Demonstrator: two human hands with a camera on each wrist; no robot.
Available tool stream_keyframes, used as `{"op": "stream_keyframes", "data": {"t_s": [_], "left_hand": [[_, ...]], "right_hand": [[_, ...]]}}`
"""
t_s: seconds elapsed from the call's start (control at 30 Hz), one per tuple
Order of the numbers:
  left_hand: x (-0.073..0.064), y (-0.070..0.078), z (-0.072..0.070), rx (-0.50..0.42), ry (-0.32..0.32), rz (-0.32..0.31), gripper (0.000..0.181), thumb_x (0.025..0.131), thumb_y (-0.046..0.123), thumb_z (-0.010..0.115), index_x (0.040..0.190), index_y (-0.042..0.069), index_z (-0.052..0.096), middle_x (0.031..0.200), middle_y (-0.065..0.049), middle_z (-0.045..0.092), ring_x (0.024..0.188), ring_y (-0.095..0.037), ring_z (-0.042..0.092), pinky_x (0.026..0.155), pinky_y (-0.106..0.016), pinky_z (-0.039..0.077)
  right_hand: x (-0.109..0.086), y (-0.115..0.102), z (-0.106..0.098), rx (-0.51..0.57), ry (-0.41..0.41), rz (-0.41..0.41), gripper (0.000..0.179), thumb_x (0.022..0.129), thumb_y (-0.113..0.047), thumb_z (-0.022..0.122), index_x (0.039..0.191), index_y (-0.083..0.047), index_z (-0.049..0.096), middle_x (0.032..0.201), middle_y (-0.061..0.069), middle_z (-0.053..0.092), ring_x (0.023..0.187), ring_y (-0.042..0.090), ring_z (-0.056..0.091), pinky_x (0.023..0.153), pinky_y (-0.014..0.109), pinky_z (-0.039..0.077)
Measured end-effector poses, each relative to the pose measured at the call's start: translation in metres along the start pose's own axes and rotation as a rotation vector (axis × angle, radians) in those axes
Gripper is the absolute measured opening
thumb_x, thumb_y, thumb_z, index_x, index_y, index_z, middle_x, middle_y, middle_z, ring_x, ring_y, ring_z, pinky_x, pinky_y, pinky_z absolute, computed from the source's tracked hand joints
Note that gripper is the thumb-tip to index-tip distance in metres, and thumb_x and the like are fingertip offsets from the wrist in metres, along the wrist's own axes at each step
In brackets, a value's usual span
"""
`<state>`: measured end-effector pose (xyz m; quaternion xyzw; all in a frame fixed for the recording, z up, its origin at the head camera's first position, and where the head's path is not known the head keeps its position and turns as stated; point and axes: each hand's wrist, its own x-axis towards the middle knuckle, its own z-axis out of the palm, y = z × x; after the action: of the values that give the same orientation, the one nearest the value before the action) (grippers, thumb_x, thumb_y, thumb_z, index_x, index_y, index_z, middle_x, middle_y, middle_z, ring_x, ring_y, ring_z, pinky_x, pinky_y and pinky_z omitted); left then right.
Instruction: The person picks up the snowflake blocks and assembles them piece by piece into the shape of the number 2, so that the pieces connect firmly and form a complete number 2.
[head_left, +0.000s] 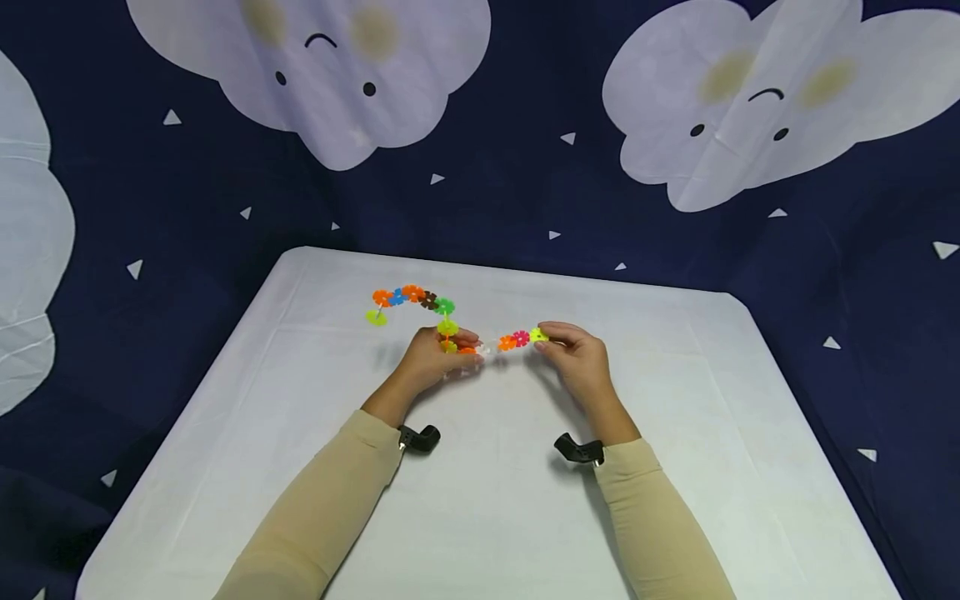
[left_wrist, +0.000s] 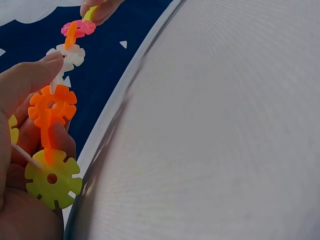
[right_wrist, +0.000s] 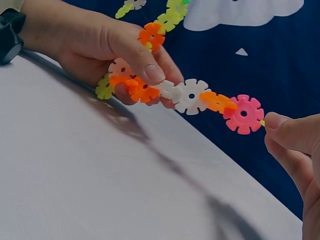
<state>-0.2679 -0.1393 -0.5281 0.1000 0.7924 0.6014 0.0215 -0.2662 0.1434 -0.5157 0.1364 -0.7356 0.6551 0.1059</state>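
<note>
A chain of notched, flower-shaped plastic discs (head_left: 413, 292) in orange, blue, brown, green, yellow, white and pink is held above the table between both hands. My left hand (head_left: 435, 360) grips its middle, thumb on a white disc (left_wrist: 73, 56), with orange and yellow discs lying along the palm. At the chain's right end, my right hand (head_left: 581, 358) pinches a yellow disc between thumb and fingers. That disc joins a pink disc (right_wrist: 243, 114), and only a sliver of it shows in the right wrist view. The chain's other end curves up and left past the left hand.
A white-covered table (head_left: 495, 500) lies under both hands. Behind it hangs a dark blue cloth (head_left: 510, 183) printed with white clouds and small triangles. Each wrist wears a black camera, one beside the left sleeve (head_left: 330, 492).
</note>
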Motion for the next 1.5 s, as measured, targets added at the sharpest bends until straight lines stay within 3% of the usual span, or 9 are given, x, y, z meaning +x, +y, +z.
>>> {"op": "stream_keyframes", "data": {"t_s": [0.2, 0.43, 0.57, 0.77, 1.07, 1.3, 1.4, 1.5], "left_hand": [[-0.0015, 0.0007, 0.0, -0.02, -0.008, 0.005, 0.039, 0.078, 0.02, 0.097, 0.112, 0.009, 0.081, 0.103, 0.0, 0.078, 0.089, -0.02, 0.071, 0.07, -0.028, 0.058], [-0.0024, -0.0001, 0.0016, -0.024, -0.012, 0.036, 0.038, 0.076, 0.015, 0.098, 0.109, 0.006, 0.082, 0.1, -0.001, 0.078, 0.093, -0.02, 0.071, 0.08, -0.028, 0.057], [-0.0045, 0.0025, 0.0023, -0.026, -0.021, 0.031, 0.037, 0.075, 0.012, 0.098, 0.108, 0.005, 0.082, 0.099, -0.003, 0.078, 0.092, -0.021, 0.071, 0.08, -0.03, 0.057], [-0.0044, 0.0033, 0.003, 0.052, -0.039, 0.107, 0.034, 0.076, 0.011, 0.097, 0.106, 0.005, 0.082, 0.096, -0.001, 0.079, 0.092, -0.018, 0.073, 0.084, -0.034, 0.058], [-0.0035, 0.0023, 0.0037, 0.144, -0.046, 0.161, 0.035, 0.076, 0.011, 0.097, 0.107, 0.005, 0.082, 0.098, 0.0, 0.079, 0.095, -0.016, 0.073, 0.087, -0.031, 0.058], [-0.0043, 0.0036, 0.0024, 0.037, -0.046, 0.07, 0.037, 0.077, 0.012, 0.097, 0.109, 0.004, 0.081, 0.098, -0.001, 0.078, 0.094, -0.019, 0.073, 0.089, -0.033, 0.057], [-0.0023, 0.0049, 0.0011, 0.077, -0.094, 0.072, 0.034, 0.079, 0.015, 0.096, 0.107, 0.004, 0.08, 0.101, 0.001, 0.078, 0.102, -0.019, 0.071, 0.096, -0.033, 0.054], [-0.0005, 0.0068, -0.001, 0.148, -0.165, 0.07, 0.039, 0.081, 0.017, 0.094, 0.113, 0.004, 0.077, 0.101, 0.002, 0.078, 0.106, -0.019, 0.067, 0.1, -0.035, 0.05]], "right_hand": [[0.0002, -0.0021, 0.0022, -0.037, -0.006, 0.008, 0.026, 0.087, 0.009, 0.083, 0.112, 0.008, 0.078, 0.121, 0.022, 0.071, 0.1, 0.018, 0.072, 0.084, 0.025, 0.059], [0.0003, -0.0068, -0.0031, -0.16, -0.061, 0.061, 0.023, 0.085, 0.003, 0.087, 0.107, 0.004, 0.081, 0.112, 0.015, 0.076, 0.09, 0.01, 0.073, 0.079, 0.023, 0.059], [0.0002, -0.0061, -0.0059, -0.214, -0.085, 0.068, 0.023, 0.084, 0.002, 0.088, 0.106, 0.002, 0.081, 0.111, 0.013, 0.077, 0.09, 0.013, 0.074, 0.078, 0.022, 0.059], [-0.0009, -0.0004, -0.0061, -0.251, -0.075, 0.068, 0.022, 0.085, -0.001, 0.089, 0.106, 0.0, 0.082, 0.111, 0.011, 0.077, 0.095, 0.024, 0.075, 0.078, 0.022, 0.059], [-0.0028, -0.0001, -0.0038, -0.215, -0.08, 0.063, 0.021, 0.084, 0.001, 0.089, 0.104, 0.001, 0.082, 0.11, 0.012, 0.077, 0.089, 0.011, 0.073, 0.077, 0.022, 0.059], [-0.0047, 0.0, -0.0043, -0.227, -0.098, 0.083, 0.023, 0.086, 0.0, 0.088, 0.107, 0.001, 0.081, 0.104, 0.013, 0.077, 0.083, 0.013, 0.072, 0.074, 0.022, 0.059], [-0.0061, 0.0008, -0.0054, -0.225, -0.126, 0.098, 0.023, 0.086, 0.001, 0.087, 0.107, 0.002, 0.08, 0.101, 0.014, 0.077, 0.082, 0.014, 0.072, 0.074, 0.023, 0.059], [-0.0078, 0.0019, -0.0073, -0.218, -0.16, 0.114, 0.021, 0.087, 0.0, 0.086, 0.107, 0.002, 0.08, 0.101, 0.014, 0.077, 0.083, 0.014, 0.073, 0.075, 0.024, 0.06]]}}
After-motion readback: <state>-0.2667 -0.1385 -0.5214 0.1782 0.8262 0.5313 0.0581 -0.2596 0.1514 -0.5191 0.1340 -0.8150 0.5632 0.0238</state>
